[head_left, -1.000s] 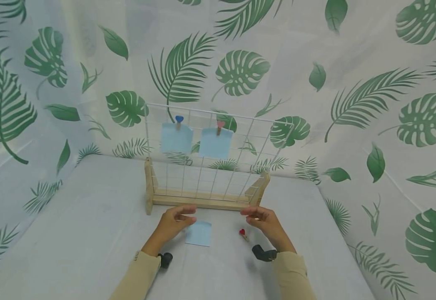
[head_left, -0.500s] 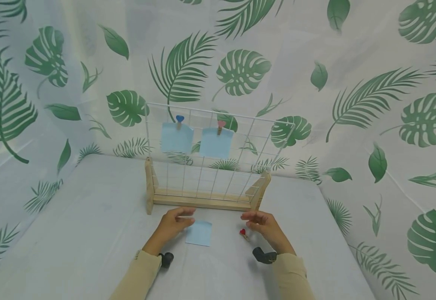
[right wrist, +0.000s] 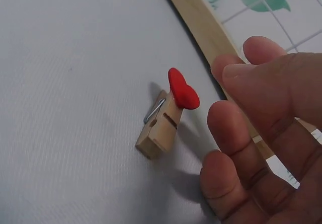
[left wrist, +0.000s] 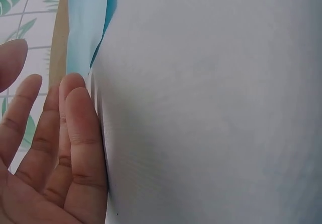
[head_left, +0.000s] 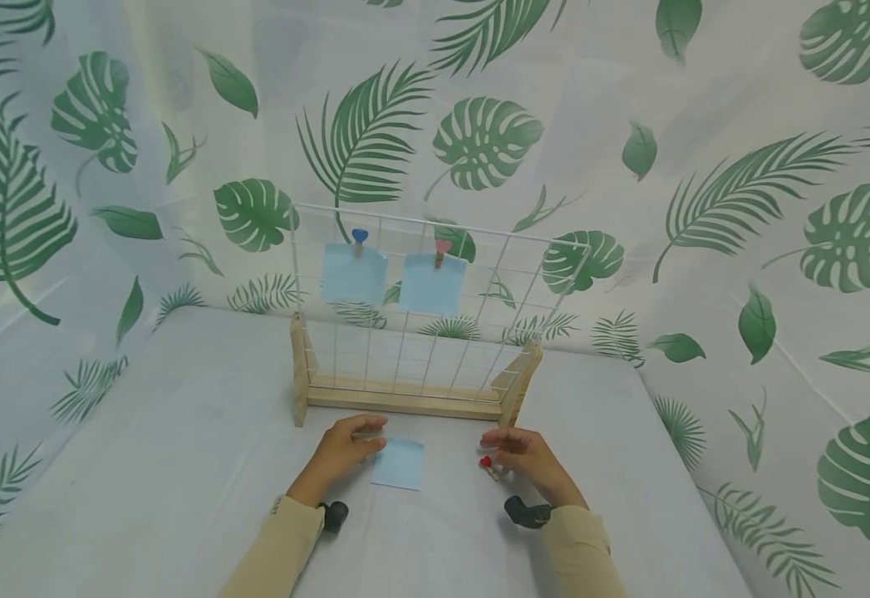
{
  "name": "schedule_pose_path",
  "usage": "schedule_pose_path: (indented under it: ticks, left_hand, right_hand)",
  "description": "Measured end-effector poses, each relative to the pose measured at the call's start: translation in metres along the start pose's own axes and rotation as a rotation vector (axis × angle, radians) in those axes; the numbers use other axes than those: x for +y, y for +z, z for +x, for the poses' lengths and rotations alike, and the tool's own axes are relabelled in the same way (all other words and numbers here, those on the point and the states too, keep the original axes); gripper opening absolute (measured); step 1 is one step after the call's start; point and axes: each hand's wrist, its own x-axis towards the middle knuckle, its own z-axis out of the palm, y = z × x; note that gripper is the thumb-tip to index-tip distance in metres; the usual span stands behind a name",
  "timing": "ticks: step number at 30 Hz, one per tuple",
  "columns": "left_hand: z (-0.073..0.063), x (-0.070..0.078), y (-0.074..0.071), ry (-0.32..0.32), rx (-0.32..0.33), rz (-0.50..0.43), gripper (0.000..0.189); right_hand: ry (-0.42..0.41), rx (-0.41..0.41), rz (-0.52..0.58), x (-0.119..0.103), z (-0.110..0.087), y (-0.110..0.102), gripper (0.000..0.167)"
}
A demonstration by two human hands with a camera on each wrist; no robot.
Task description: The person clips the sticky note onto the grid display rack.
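A light blue paper square (head_left: pixel 399 464) lies on the white table in front of the rack. My left hand (head_left: pixel 345 448) is at its left edge, fingers loosely extended; in the left wrist view the fingertips reach the near end of the blue paper (left wrist: pixel 88 25). Right of the paper lies a small wooden clothespin (right wrist: pixel 162 126) topped with a red heart (right wrist: pixel 184 90). Just beside it my right hand (head_left: pixel 522 455) hovers with relaxed, slightly bent fingers, thumb near the index finger, and nothing between them.
A white wire grid rack on a wooden stand (head_left: pixel 405 399) stands behind the hands. Two blue paper squares hang on it, one by a blue-heart clothespin (head_left: pixel 360 238), one by a pink-heart clothespin (head_left: pixel 441 251). A leaf-patterned curtain (head_left: pixel 487 141) surrounds the table.
My right hand has lowered toward the red-heart clothespin. The left hand has come down slightly beside the paper. Paper and clothespin stay where they were.
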Motion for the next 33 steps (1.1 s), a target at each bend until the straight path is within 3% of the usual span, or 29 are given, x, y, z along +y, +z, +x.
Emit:
schedule_pose_path:
  ticks: [16,24,33]
  left_hand:
    - [0.008,-0.002,0.000,-0.052,-0.056,0.109,0.034]
    - [0.010,-0.002,0.001,-0.049,-0.032,0.189,0.027]
    - [0.009,0.000,0.001,-0.065,-0.016,0.209,0.020]
  right_hand:
    - [0.067,0.001,-0.086,0.006,0.001,0.004,0.030]
    - [0.056,0.018,-0.064,0.008,-0.001,0.007,0.030]
    - [0.069,0.048,-0.115,0.007,-0.004,0.012,0.029]
